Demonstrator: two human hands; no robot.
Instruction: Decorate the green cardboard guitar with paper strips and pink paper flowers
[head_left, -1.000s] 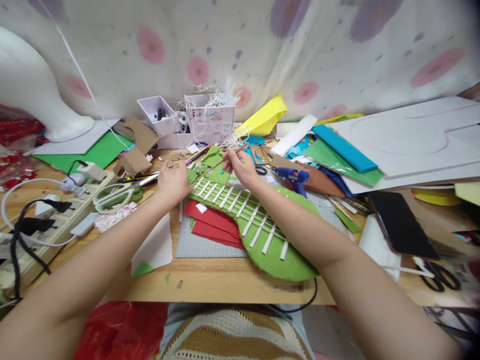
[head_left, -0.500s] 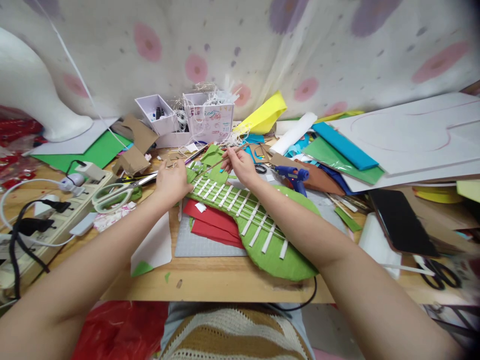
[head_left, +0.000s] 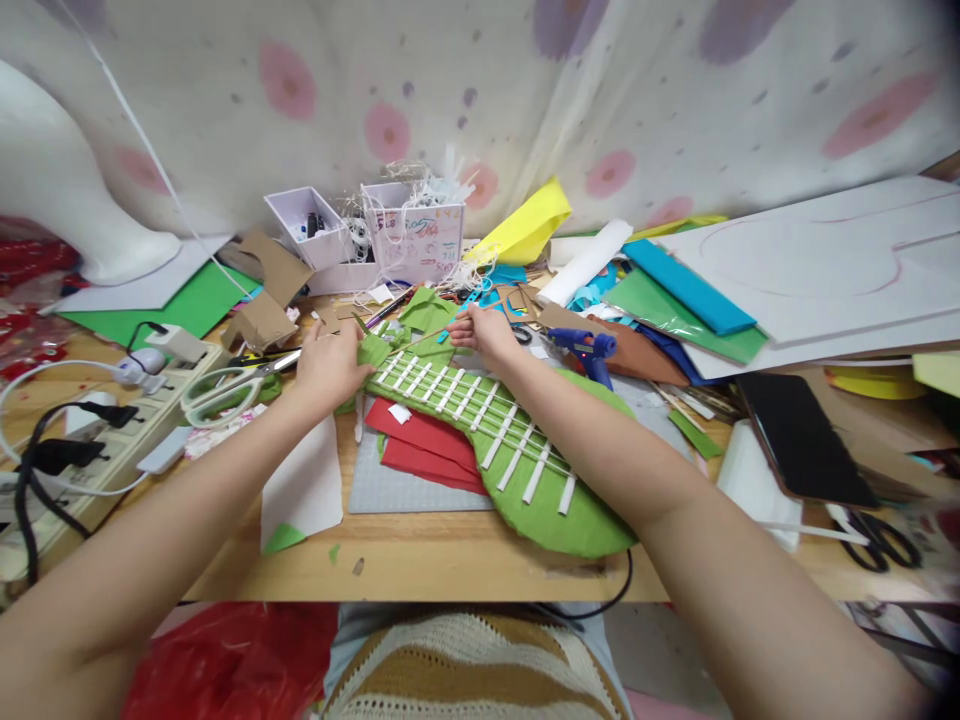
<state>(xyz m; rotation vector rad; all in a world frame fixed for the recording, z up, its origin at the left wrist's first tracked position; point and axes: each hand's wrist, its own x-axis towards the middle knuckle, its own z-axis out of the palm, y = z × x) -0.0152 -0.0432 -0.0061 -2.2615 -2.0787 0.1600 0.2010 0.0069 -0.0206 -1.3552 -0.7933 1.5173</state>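
Note:
A flat guitar-shaped craft (head_left: 517, 490), covered in green paper with white strips across it and thin strings along it, lies slanted on the table. My left hand (head_left: 330, 365) is closed on its narrow head end, where green paper sticks out above the fingers. My right hand (head_left: 484, 335) is above the neck, its fingers pinched on a thin brown stick (head_left: 424, 345) that points left toward the head. My right forearm hides part of the guitar's body. Crumpled green paper (head_left: 427, 310) lies just behind the neck.
Red paper (head_left: 427, 450) and a grey cutting mat (head_left: 420, 498) lie under the guitar. A blue glue gun (head_left: 585, 345) stands behind it. Scissors (head_left: 225, 392) and a power strip (head_left: 157, 420) are at left. A phone (head_left: 802, 440) and black-handled scissors (head_left: 885, 540) lie at right.
My right hand has shifted slightly lower, and the stick has tilted flatter over the neck. My left hand has moved slightly left at the head end. The guitar has barely moved.

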